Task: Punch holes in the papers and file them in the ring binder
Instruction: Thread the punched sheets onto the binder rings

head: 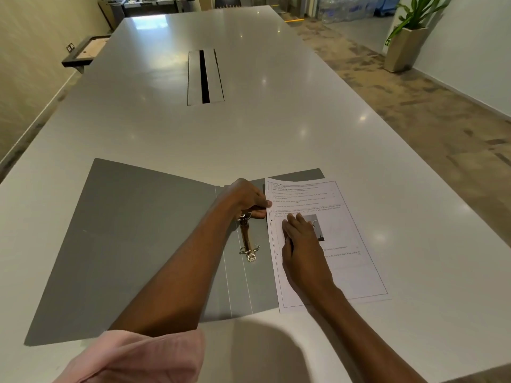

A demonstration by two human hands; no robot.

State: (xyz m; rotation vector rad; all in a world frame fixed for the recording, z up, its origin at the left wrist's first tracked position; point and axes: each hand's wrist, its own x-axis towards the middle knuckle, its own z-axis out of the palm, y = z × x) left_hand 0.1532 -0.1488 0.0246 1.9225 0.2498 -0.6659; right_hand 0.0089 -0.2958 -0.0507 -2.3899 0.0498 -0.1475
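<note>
Binder (138,244) lies open flat on table (193,139), grey inside, rings (248,236) split apart at its spine. Paper (340,217), printed w/ text & a small photo, sits on binder's right half, overhanging. Left hand (249,200) pinches paper's edge by the top ring, probably. Right hand (302,244) flat, fingers together, presses paper. Text too small to read. Planter (405,48) well beyond binder.

Long white table (276,128), potted plant (409,37), framed picture (85,52).
</note>
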